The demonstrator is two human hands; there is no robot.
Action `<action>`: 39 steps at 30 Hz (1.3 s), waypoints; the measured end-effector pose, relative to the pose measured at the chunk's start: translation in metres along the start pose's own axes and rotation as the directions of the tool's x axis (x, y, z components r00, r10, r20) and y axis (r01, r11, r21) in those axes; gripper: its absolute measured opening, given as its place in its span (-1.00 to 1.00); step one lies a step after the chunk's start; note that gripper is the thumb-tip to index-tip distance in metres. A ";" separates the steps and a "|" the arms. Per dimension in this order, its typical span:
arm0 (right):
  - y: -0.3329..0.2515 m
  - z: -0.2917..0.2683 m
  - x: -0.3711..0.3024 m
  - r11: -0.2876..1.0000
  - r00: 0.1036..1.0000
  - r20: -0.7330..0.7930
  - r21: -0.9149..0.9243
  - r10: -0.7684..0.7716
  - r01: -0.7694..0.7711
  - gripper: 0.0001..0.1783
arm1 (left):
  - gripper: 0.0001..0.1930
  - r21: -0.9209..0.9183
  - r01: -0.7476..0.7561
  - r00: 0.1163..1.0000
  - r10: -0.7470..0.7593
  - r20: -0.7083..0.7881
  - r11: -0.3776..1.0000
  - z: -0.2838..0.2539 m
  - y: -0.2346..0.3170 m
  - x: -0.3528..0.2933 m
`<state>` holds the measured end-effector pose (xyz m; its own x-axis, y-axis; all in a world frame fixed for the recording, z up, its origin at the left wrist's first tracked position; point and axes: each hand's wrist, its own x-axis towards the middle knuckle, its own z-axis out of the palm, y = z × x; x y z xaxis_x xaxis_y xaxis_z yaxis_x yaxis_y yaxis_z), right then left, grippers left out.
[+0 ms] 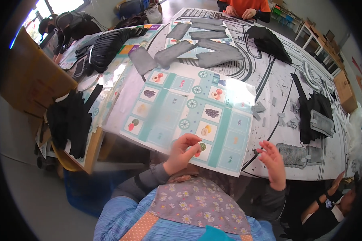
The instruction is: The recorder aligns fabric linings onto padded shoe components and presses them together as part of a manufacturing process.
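Observation:
A large glossy light-blue sheet [179, 128] with printed fruit pictures and wheel shapes lies in front of me at the table's near edge. Over its near edge, beside a watermelon picture, is my left hand [182, 154], its fingers curled and thumb and forefinger drawn together; whatever may be between them is too small to make out. Off the sheet's right corner, my right hand [272, 164] is raised with fingers apart, holding nothing. Several small grey strips [258, 108] lie just past that side of the sheet.
Grey fuzzy pads [219, 56] cover another sheet beyond mine. Dark fabric-like pieces lie in a pile [70, 124] at left, a stack [108, 48] far left and a heap [315, 116] at right. People work across the table [269, 80] and at both sides. A cardboard box [32, 76] stands left.

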<state>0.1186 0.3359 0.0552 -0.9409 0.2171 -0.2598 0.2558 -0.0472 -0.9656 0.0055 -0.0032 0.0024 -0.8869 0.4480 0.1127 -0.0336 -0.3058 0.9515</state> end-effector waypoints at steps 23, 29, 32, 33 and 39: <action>0.014 0.040 0.142 0.094 0.885 0.093 -0.984 -0.455 0.152 -0.77 | -0.36 0.899 -0.419 0.903 -0.040 0.427 0.128 -0.037 0.037 -0.031; 0.009 -0.008 0.172 -0.071 0.811 -0.227 -0.947 -0.540 -0.312 -0.81 | -0.32 0.895 -0.435 0.893 -0.078 0.443 0.100 -0.055 0.052 -0.037; 0.000 -0.005 0.169 -0.137 0.783 -0.312 -0.884 -0.538 -0.446 -0.75 | -0.33 0.897 -0.430 0.897 -0.064 0.438 0.107 -0.066 0.055 -0.042; 0.009 0.001 0.170 -0.179 0.770 -0.045 -0.962 -0.637 -0.204 -0.72 | -0.34 0.890 -0.440 0.895 -0.025 0.446 0.116 -0.070 0.053 -0.043; 0.018 -0.009 0.174 -0.034 0.922 -0.133 -0.987 -0.364 -0.155 -0.67 | -0.45 0.882 -0.457 0.889 0.078 0.450 0.118 -0.077 0.048 -0.046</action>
<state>-0.0379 0.3820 -0.0076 -0.9311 0.3466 0.1134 0.3566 0.9304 0.0844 0.0093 -0.1032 0.0210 -0.5839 0.7530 0.3034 0.8074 0.4997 0.3136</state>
